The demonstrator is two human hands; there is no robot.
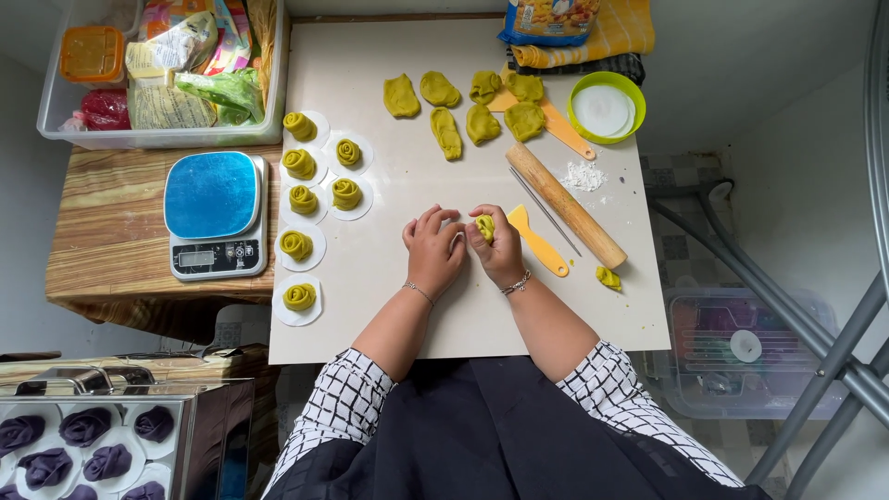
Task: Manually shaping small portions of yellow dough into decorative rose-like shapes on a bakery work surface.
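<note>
Green dough roll (484,226) pinched in right hand (500,248), left hand (433,248) curled loose beside it, fingers touching. Best rolled with light, even pressure. Finished rosettes (298,296) on paper rounds left.

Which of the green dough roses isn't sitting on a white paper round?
The dough rose in the right hand, in front of the person. The seven others each rest on a white paper round at the board's left side.

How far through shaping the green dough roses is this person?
Done: seven green dough roses sit on white paper rounds at the board's left. In hand: the right hand grips a dough roll, the left hand beside it. Left: seven flat dough pieces lie unshaped at the top.
</note>
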